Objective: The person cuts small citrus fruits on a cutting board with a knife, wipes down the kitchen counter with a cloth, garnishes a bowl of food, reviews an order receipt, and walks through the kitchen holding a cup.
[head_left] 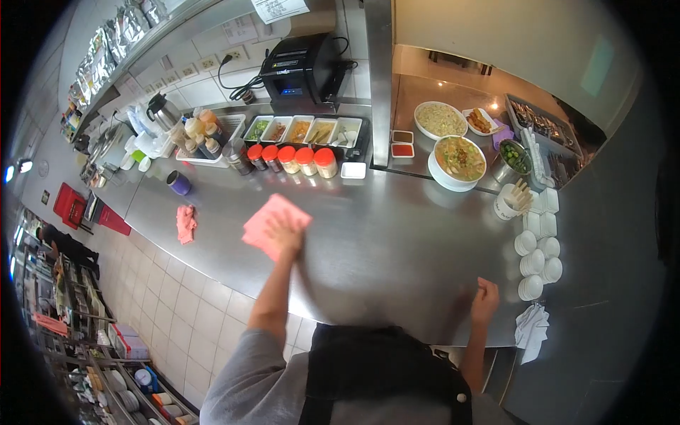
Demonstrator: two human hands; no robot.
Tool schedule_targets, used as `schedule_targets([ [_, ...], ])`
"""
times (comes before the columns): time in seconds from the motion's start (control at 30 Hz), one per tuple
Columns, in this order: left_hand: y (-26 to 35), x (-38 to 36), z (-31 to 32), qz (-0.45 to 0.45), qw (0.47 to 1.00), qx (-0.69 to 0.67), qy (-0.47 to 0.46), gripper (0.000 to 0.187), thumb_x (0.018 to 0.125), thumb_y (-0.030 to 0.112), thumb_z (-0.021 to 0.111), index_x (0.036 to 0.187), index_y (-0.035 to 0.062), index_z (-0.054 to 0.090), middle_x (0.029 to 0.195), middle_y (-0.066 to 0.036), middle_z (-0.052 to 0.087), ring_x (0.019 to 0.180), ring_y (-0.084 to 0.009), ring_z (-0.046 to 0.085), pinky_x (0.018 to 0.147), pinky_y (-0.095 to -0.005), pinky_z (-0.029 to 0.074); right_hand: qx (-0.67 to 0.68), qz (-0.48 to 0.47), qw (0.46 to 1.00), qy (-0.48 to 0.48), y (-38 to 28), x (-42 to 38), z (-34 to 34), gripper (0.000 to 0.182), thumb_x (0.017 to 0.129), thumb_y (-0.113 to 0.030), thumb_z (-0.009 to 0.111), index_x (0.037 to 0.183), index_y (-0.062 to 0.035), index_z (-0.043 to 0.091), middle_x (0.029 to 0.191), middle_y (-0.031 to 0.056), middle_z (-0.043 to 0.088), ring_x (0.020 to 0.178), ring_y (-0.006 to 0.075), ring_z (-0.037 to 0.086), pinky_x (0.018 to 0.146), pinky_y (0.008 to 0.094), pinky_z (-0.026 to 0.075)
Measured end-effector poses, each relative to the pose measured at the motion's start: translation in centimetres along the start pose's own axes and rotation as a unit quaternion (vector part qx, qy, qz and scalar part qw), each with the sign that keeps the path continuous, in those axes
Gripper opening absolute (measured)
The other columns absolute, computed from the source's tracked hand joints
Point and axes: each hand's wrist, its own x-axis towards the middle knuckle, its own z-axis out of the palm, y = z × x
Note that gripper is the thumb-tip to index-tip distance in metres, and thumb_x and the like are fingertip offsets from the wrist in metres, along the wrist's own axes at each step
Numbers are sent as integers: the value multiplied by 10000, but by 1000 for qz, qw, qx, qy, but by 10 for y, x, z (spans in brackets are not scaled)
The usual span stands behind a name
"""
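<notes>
My left hand (pixel 284 234) lies flat on a folded pink cloth (pixel 263 221), fingers spread, pressing it against the steel counter (pixel 397 241). Off to the right, my right hand (pixel 484 302) hovers by the counter's near edge with its fingers loosely bent; nothing shows in it. A second pink cloth (pixel 185 224) lies crumpled left of my left hand, with a purple cup (pixel 179 183) beyond it. Behind the folded cloth stands a row of red-lidded jars (pixel 289 159).
At the back are a topping tray (pixel 301 132), a black printer (pixel 300 71) and squeeze bottles (pixel 202 134). On the right are a soup bowl (pixel 457 161), a rice bowl (pixel 440 120), a chopstick holder (pixel 507 203), stacked white dishes (pixel 531 263) and a white cloth (pixel 531 329).
</notes>
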Motion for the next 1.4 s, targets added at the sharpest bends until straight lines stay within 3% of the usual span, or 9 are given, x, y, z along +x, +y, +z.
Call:
schedule_targets([
  [0.1, 119, -45, -46, 212, 957, -98, -169, 718, 961, 518, 468, 1545, 133, 302, 1615, -208, 185, 1513, -380, 78, 1200, -566, 22, 44, -78, 994, -66, -54, 21, 41, 264, 831, 79, 514, 1024, 5, 677, 974, 166, 647, 910, 346, 636, 817, 396, 505],
  [0.17, 170, -97, -2, 471, 871, -134, -43, 683, 944, 511, 511, 1507, 145, 384, 1602, -194, 233, 1506, -383, 112, 1199, -578, 41, 70, -100, 985, -124, -102, 39, 66, 257, 838, 66, 516, 1026, -1, 677, 982, 177, 642, 906, 366, 631, 823, 402, 504],
  [0.3, 187, -208, 0, 598, 784, -144, -89, 728, 939, 521, 542, 1482, 59, 395, 1572, -221, 285, 1502, -392, 128, 1200, -575, 57, 129, -151, 965, -170, -122, 43, 133, 267, 821, 32, 533, 1048, -4, 668, 1057, 191, 632, 1018, 392, 592, 913, 435, 463],
  [0.43, 141, -235, -39, 416, 774, -470, -75, 402, 908, 143, 630, 1276, 2, 553, 1407, -235, 481, 1364, -409, 407, 1143, -501, 307, -18, -181, 967, -180, -119, -19, 160, 367, 915, -210, 547, 1260, -91, 592, 1366, 185, 509, 1311, 370, 428, 1099, 497, 314],
  [0.57, 39, -219, -32, 277, 883, -358, 122, 375, 851, 12, 543, 1225, 16, 578, 1329, -245, 538, 1280, -428, 475, 1080, -502, 366, -118, -267, 931, -218, -117, -19, 151, 536, 976, -423, 494, 1448, -170, 475, 1556, 141, 350, 1476, 321, 243, 1186, 529, 170],
  [0.8, -101, -153, -43, -121, 894, -274, 334, 501, 855, 62, 572, 1349, 106, 499, 1508, -198, 334, 1340, -421, 387, 1100, -521, 313, -215, -124, 966, -67, -2, 93, 172, 639, 970, -447, 481, 1532, -171, 351, 1610, 105, 267, 1498, 320, 183, 1204, 530, 79],
  [0.9, -159, -112, -2, -474, 803, -243, 268, 611, 893, 271, 594, 1453, 156, 379, 1566, -159, 200, 1427, -350, 283, 1084, -623, 265, -267, -1, 957, -110, -43, 81, 152, 664, 980, -455, 449, 1556, -166, 292, 1626, 140, 208, 1511, 337, 130, 1186, 590, 47],
  [1.13, -160, -72, -31, -604, 686, -337, 227, 556, 983, 405, 457, 1426, 74, 405, 1388, -193, 498, 1215, -388, 547, 976, -543, 454, -277, -67, 950, -131, -59, 28, 148, 643, 976, -437, 467, 1546, -180, 313, 1624, 163, 203, 1509, 346, 138, 1170, 633, 66],
  [1.4, -156, -66, -25, -625, 700, -228, 259, 518, 1011, 423, 412, 1387, 69, 446, 1210, -177, 615, 1009, -379, 649, 840, -496, 527, -278, -77, 950, -119, -59, 28, 146, 615, 969, -424, 502, 1519, -183, 369, 1615, 147, 240, 1493, 345, 203, 1158, 642, 117],
])
